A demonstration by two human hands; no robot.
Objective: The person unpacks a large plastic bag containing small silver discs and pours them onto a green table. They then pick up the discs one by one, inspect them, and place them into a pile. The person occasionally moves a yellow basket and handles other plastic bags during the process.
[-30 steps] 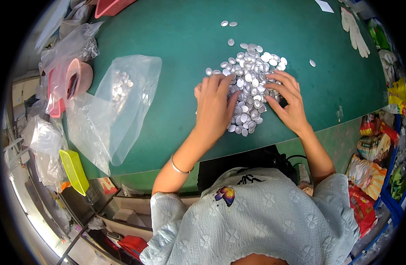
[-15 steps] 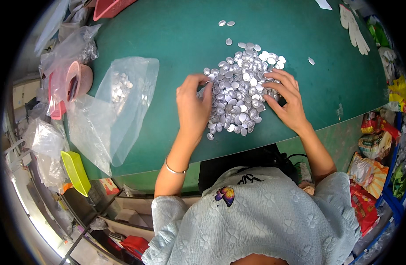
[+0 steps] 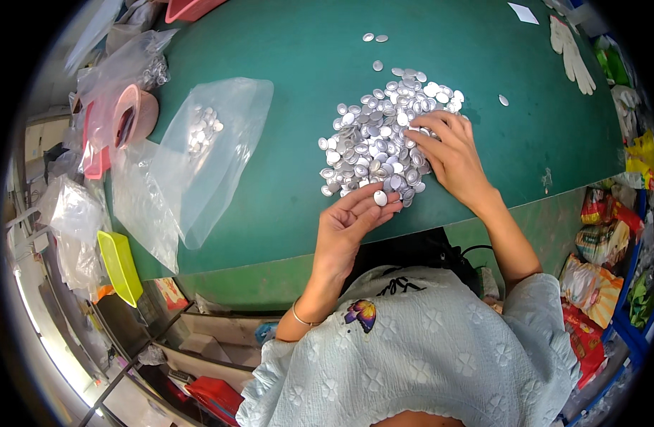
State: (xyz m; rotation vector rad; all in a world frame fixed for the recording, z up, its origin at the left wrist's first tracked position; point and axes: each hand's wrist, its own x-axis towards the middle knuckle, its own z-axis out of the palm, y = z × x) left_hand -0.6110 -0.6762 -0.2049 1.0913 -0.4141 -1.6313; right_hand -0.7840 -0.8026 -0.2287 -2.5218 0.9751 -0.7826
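Observation:
A heap of small silver oval metal pieces (image 3: 370, 139) is spread over the green table. My left hand (image 3: 350, 226), palm turned up at the near edge of the heap, pinches one oval metal piece (image 3: 381, 198) between thumb and fingers. On the heap's right side rests my right hand (image 3: 451, 156), its fingers bent, apart and touching the pieces; their tips partly cover what lies under them. A clear plastic bag (image 3: 231, 167) with several similar pieces (image 3: 204, 129) inside lies flat to the left.
A pink cup (image 3: 138, 117) stands at the table's left edge beside crumpled plastic bags (image 3: 128, 67). A yellow-green tray (image 3: 119, 267) is at the near left. A white glove (image 3: 572, 55) and a white paper (image 3: 523, 13) lie at the far right. Colourful packages (image 3: 590, 285) fill a right-hand shelf.
My left hand has moved from the heap's left side to its near edge, turned palm up, and now holds one piece. My right hand has shifted left over the heap.

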